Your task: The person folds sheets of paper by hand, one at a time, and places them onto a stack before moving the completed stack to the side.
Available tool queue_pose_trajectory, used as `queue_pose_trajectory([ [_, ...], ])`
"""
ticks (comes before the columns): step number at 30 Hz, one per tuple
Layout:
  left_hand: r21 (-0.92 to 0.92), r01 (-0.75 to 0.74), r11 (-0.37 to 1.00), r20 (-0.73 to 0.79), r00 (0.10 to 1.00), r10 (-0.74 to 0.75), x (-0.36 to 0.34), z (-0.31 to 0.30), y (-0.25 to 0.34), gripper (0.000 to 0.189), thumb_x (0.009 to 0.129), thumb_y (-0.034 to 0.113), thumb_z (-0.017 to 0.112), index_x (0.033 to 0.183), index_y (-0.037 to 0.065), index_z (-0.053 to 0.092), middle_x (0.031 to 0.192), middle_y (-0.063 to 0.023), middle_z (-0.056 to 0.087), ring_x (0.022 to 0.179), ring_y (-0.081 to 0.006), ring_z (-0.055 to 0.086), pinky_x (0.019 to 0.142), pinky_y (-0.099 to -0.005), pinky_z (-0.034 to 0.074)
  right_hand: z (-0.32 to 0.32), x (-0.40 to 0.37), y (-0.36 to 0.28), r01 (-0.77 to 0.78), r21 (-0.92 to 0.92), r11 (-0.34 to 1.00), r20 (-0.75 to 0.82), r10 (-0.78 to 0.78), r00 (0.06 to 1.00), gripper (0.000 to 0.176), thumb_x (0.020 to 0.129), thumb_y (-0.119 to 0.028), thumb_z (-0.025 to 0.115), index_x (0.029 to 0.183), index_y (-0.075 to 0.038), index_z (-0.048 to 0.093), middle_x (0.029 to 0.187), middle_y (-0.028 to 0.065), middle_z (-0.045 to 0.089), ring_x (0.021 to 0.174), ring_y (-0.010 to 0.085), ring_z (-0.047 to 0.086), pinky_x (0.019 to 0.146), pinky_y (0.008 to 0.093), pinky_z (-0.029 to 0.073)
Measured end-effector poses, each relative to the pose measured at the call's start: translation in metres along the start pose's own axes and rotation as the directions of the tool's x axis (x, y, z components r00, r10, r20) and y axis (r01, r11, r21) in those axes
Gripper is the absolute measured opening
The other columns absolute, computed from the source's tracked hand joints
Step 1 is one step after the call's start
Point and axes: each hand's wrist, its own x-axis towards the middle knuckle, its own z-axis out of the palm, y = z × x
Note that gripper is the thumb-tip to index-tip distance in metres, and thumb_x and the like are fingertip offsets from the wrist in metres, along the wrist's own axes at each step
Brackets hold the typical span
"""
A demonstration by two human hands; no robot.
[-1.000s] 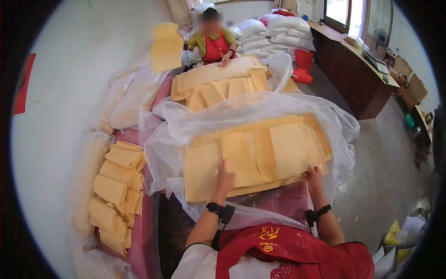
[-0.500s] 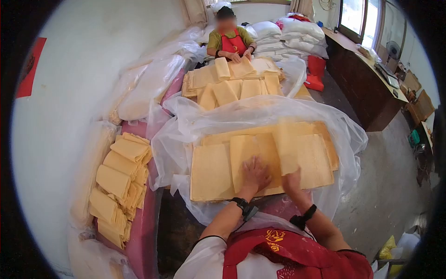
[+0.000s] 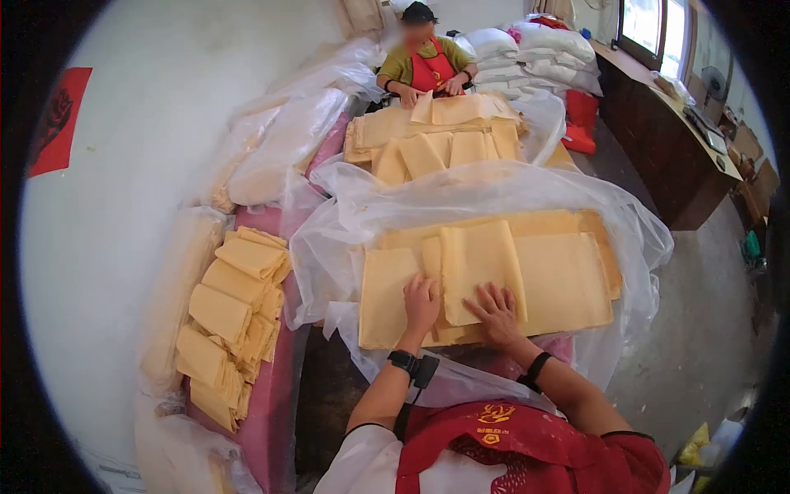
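A wide stack of thin tan sheets (image 3: pixel 568 280) lies on plastic in front of me. Across its middle, one folded tan sheet (image 3: pixel 481 255) rests on top. My right hand (image 3: pixel 495 314) presses flat on the lower part of this fold, fingers spread. At the fold's left edge is my left hand (image 3: pixel 421 303), its fingers bent and closed on the sheet's edge; the fingertips are partly hidden.
Folded sheets (image 3: pixel 220 313) are piled on a pink surface at left. Clear plastic (image 3: pixel 329 239) surrounds my stack. Opposite, a person in a red apron (image 3: pixel 429 72) handles sheets at another stack (image 3: pixel 387 125). White sacks (image 3: pixel 559 58) and a long counter (image 3: pixel 658 132) stand behind.
The right-hand flap, raised and blurred before, now lies folded leftward over the middle. My right hand has opened flat on it, and my left hand has closed at the left edge.
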Motion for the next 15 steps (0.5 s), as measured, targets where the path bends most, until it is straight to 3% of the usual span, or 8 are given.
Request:
queue_pose_trajectory([
  [1,0.001,0.000,1.000,-0.005,1.000,0.000,0.005,0.002,-0.002,0.029,0.077,0.006,0.060,0.106,0.005,0.063,0.117,-0.0202,0.057,0.109,-0.0342,0.053,0.096,-0.0402,0.042,0.000,0.001,0.000,0.005,-0.001,1.000,-0.002,-0.005,1.000,0.061,0.082,-0.013,0.049,0.140,-0.031,0.043,0.149,0.0114,0.033,0.140,0.0356,0.024,0.112,0.0574,0.011],
  [3,-0.283,0.195,0.939,0.147,0.976,-0.159,0.014,0.006,-0.004,0.029,0.080,0.008,0.061,0.109,0.005,0.062,0.105,-0.0181,0.062,0.096,-0.0322,0.060,0.088,-0.0397,0.047,0.000,0.000,0.001,0.018,-0.026,0.999,0.030,-0.018,0.999,0.056,0.085,-0.019,0.049,0.139,-0.033,0.043,0.150,0.0089,0.032,0.140,0.0332,0.024,0.112,0.0577,0.009],
  [4,-0.284,0.198,0.938,0.147,0.976,-0.161,0.017,0.009,-0.005,0.029,0.080,0.008,0.061,0.109,0.005,0.062,0.105,-0.0181,0.062,0.096,-0.0322,0.060,0.088,-0.0397,0.047,0.003,-0.004,0.002,0.019,-0.027,0.999,0.033,-0.018,0.999,0.056,0.085,-0.019,0.049,0.139,-0.033,0.043,0.150,0.0089,0.032,0.140,0.0332,0.024,0.112,0.0577,0.009],
  [6,-0.410,0.446,0.795,0.222,0.895,-0.387,0.029,0.009,-0.002,0.036,0.084,0.018,0.063,0.114,-0.001,0.057,0.106,-0.0171,0.064,0.094,-0.0290,0.062,0.087,-0.0391,0.049,0.009,-0.006,0.004,0.148,-0.036,0.988,0.039,-0.146,0.988,0.054,0.087,-0.025,0.049,0.140,-0.034,0.042,0.150,0.0078,0.031,0.141,0.0301,0.023,0.112,0.0575,0.009],
  [9,-0.384,0.566,0.729,0.316,0.823,-0.473,0.041,-0.001,0.011,0.046,0.084,0.023,0.065,0.120,-0.002,0.052,0.107,-0.0169,0.065,0.095,-0.0281,0.064,0.085,-0.0390,0.049,0.009,-0.007,0.005,0.153,-0.054,0.987,0.055,-0.151,0.987,0.053,0.088,-0.031,0.048,0.140,-0.036,0.041,0.150,0.0076,0.031,0.142,0.0279,0.023,0.112,0.0577,0.010],
  [13,-0.202,0.458,0.866,0.303,0.870,-0.389,0.051,0.021,0.006,0.050,0.083,0.025,0.065,0.121,-0.002,0.049,0.106,-0.0208,0.064,0.097,-0.0322,0.063,0.083,-0.0411,0.049,0.001,-0.006,0.008,0.175,-0.115,0.978,0.021,-0.173,0.985,0.054,0.085,-0.043,0.054,0.137,-0.032,0.046,0.149,0.0076,0.034,0.140,0.0284,0.025,0.112,0.0559,0.011],
  [15,-0.094,0.417,0.904,0.393,0.850,-0.351,0.050,0.029,0.011,0.045,0.083,0.024,0.064,0.116,-0.002,0.047,0.097,-0.0239,0.065,0.093,-0.0405,0.062,0.079,-0.0467,0.049,-0.012,-0.006,0.005,0.180,0.019,0.983,0.101,-0.181,0.978,0.056,0.086,-0.050,0.053,0.138,-0.029,0.046,0.149,0.0085,0.033,0.141,0.0282,0.024,0.112,0.0560,0.010],
])
